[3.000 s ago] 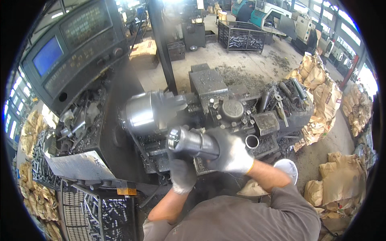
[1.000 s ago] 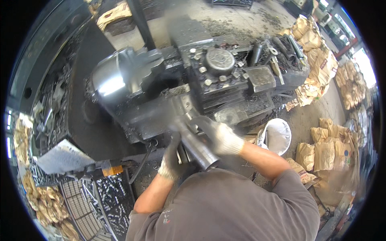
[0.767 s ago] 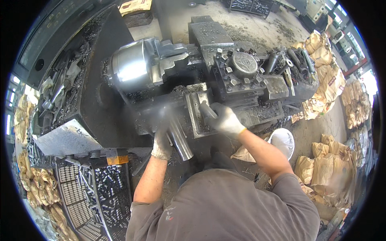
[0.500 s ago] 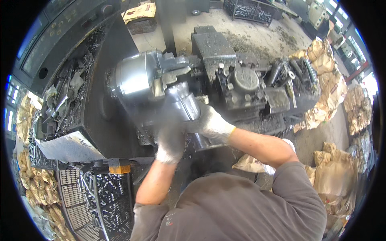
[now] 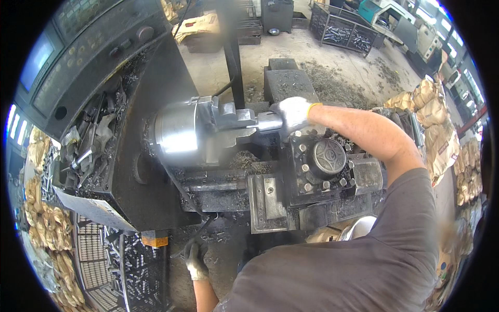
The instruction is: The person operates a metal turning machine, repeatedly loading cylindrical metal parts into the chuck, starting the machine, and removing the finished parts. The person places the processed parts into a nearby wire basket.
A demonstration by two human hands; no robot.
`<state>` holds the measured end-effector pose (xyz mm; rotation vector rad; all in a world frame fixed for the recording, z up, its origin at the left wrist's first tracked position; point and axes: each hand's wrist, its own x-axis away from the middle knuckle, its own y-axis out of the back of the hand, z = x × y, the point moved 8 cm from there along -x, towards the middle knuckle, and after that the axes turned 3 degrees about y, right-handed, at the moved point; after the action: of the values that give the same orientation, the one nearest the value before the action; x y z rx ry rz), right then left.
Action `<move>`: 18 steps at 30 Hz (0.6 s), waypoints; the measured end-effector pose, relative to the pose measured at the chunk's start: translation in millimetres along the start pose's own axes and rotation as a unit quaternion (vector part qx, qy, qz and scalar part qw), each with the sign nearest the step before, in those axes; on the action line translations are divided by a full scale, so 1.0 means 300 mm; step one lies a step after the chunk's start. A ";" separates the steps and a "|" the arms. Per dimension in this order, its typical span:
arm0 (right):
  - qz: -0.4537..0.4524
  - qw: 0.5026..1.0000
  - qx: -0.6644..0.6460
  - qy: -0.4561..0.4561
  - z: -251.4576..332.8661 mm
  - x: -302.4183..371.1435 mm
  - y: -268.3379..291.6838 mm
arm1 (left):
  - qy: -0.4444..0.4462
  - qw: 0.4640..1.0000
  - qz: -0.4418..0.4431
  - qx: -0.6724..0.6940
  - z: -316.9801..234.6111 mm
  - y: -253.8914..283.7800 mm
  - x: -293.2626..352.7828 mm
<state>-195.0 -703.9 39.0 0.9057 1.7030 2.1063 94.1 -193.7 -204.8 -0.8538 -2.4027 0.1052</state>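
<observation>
A shiny lathe chuck point(image 5: 179, 130) faces right, and its stepped jaws point(image 5: 228, 115) surround the end of a smooth metal cylinder point(image 5: 268, 122). My right hand point(image 5: 292, 114), in a white knit glove, is closed round the cylinder's right end, level with the jaws. Lower left, my left hand point(image 5: 195, 260), in a glove with dark, dirty fingers, is closed at the lower end of a slim dark lever point(image 5: 207, 224) below the machine bed. The fingers of that hand are partly blurred.
Just right of and below my right hand stands a bolted tool post point(image 5: 325, 161). Metal shavings point(image 5: 249, 161) lie below the chuck. At left are a tray of tools and scrap point(image 5: 88, 140) and a crate of small metal parts point(image 5: 138, 270). Paper sacks point(image 5: 436, 125) are stacked at right.
My hands have parted from the metal cylinder held together below the chuck. The right has gone up to the jaws with a cylinder; the left has dropped to the lever. The view has shifted.
</observation>
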 end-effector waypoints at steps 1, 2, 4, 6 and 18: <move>0.044 0.998 -0.042 -0.019 -0.003 -0.008 -0.026 | 0.014 0.999 -0.030 0.004 0.004 0.048 0.012; 0.087 0.992 -0.084 -0.041 -0.001 -0.013 -0.051 | 0.028 0.998 -0.059 0.008 0.004 0.093 0.018; 0.077 0.991 -0.113 0.003 0.022 -0.064 -0.084 | -0.011 0.997 -0.076 0.018 -0.020 0.191 -0.014; 0.028 0.990 -0.137 0.024 0.050 -0.104 -0.075 | -0.047 0.982 -0.181 0.020 -0.068 0.276 -0.030; 0.028 0.964 -0.263 -0.027 0.089 -0.064 0.003 | 0.067 0.976 -0.047 0.202 -0.276 0.261 -0.127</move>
<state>-163.6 -694.5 37.2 0.8349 1.0094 2.3687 206.7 -164.1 -175.3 -0.5394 -2.1818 0.4657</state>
